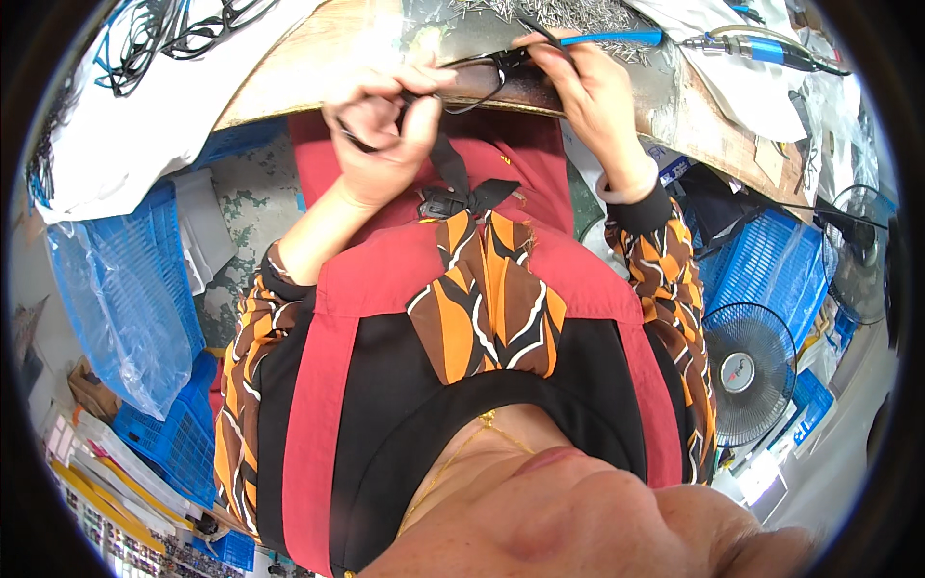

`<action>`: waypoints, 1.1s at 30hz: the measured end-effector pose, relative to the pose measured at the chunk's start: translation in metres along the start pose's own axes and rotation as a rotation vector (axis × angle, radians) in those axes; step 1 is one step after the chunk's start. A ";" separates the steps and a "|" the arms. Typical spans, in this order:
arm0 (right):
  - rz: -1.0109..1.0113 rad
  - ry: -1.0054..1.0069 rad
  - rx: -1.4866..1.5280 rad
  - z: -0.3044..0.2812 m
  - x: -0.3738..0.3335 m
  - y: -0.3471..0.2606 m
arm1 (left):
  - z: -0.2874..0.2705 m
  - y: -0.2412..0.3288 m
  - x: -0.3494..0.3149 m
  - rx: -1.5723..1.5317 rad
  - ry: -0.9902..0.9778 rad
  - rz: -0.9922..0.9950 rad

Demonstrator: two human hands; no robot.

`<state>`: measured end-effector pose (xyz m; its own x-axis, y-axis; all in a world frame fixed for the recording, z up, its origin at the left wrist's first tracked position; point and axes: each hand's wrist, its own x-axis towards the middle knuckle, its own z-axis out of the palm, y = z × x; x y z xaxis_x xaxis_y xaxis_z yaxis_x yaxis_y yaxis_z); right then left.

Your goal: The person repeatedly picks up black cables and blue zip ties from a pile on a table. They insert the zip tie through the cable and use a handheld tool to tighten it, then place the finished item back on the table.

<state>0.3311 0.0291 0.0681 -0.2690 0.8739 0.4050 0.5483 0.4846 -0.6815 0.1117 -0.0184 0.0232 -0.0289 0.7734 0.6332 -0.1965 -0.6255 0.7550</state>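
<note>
A black eyeglass frame (502,75) is held between my two hands at the front edge of the bench. My left hand (385,120) is slightly blurred, its fingers curled round one side of the frame, with a dark strip showing under the palm. On the other side, my right hand (595,101) pinches the frame near its hinge, and a black temple arm rises by the fingers. A slim blue bar (617,39) reaches right from behind my right fingertips; whether I hold it cannot be made out.
Small metal pins (568,13) lie heaped on the wooden bench (289,72). An electric screwdriver (761,50) with a blue body rests at right. Black eyeglass parts (183,39) lie on white sheeting at left. Blue crates (169,250) and a fan (750,374) flank me.
</note>
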 end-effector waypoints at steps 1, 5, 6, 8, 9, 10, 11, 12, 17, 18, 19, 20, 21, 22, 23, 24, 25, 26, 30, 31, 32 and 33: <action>-0.162 0.018 -0.123 -0.006 -0.002 0.000 | -0.007 0.007 0.010 -0.061 0.005 0.005; -0.021 0.168 0.208 -0.018 -0.009 0.003 | -0.024 0.033 0.041 -0.494 0.157 -0.603; 0.119 0.078 0.128 -0.017 -0.009 0.005 | -0.020 0.035 0.042 -0.802 0.120 -0.783; 0.197 -0.146 -0.010 -0.012 -0.010 0.007 | -0.007 0.035 0.035 -1.260 0.023 -1.116; 0.290 -0.180 -0.027 -0.008 -0.011 0.007 | 0.001 0.033 0.028 -1.233 -0.069 -1.249; 0.333 -0.167 0.103 -0.006 -0.010 0.007 | 0.009 0.028 0.022 -1.281 -0.090 -1.352; 0.575 -0.172 0.245 -0.004 -0.009 0.007 | 0.016 0.022 0.015 -1.355 -0.142 -1.439; 0.571 -0.147 0.305 -0.003 -0.005 0.007 | 0.021 0.015 0.012 -1.345 -0.054 -1.540; 0.526 -0.016 0.553 -0.007 0.017 0.005 | 0.024 0.000 0.003 -1.341 0.068 -1.631; 0.444 -0.081 0.490 -0.009 0.021 0.004 | 0.024 0.000 0.004 -1.316 0.093 -1.647; 0.425 -0.128 0.392 -0.010 0.023 0.003 | 0.024 0.001 0.004 -1.329 0.092 -1.641; 0.410 -0.174 0.294 -0.013 0.025 0.003 | 0.024 0.003 0.005 -1.364 0.091 -1.639; 0.400 -0.218 0.195 -0.014 0.026 0.001 | 0.026 0.004 0.005 -1.320 0.084 -1.621; 0.392 -0.257 0.163 -0.016 0.027 0.002 | 0.027 0.005 0.006 -1.274 0.083 -1.619; 0.357 -0.285 0.118 -0.016 0.028 0.002 | 0.028 0.005 0.007 -1.266 0.059 -1.593; 0.320 -0.314 0.073 -0.015 0.028 0.002 | 0.030 0.005 0.007 -1.256 0.074 -1.609; 0.282 -0.346 0.030 -0.015 0.028 0.002 | 0.030 0.005 0.007 -1.225 0.064 -1.604; 0.164 -0.275 -0.032 -0.013 0.028 0.002 | 0.031 0.005 0.007 -1.202 0.059 -1.594; 0.024 -0.262 -0.145 -0.012 0.037 0.004 | 0.028 0.003 0.000 -1.181 0.081 -1.570; 0.098 -0.309 -0.106 -0.013 0.040 0.005 | 0.028 0.001 -0.002 -1.233 0.054 -1.531; 0.168 -0.357 -0.067 -0.014 0.045 0.006 | 0.027 -0.001 -0.005 -1.226 0.094 -1.571; 0.243 -0.402 -0.028 -0.015 0.049 0.007 | 0.026 -0.004 -0.006 -1.343 0.022 -1.517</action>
<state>0.3338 0.0744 0.0919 -0.4128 0.9101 -0.0360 0.6526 0.2680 -0.7087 0.1385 -0.0230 0.0206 0.8193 0.5041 -0.2732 -0.5279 0.8492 -0.0162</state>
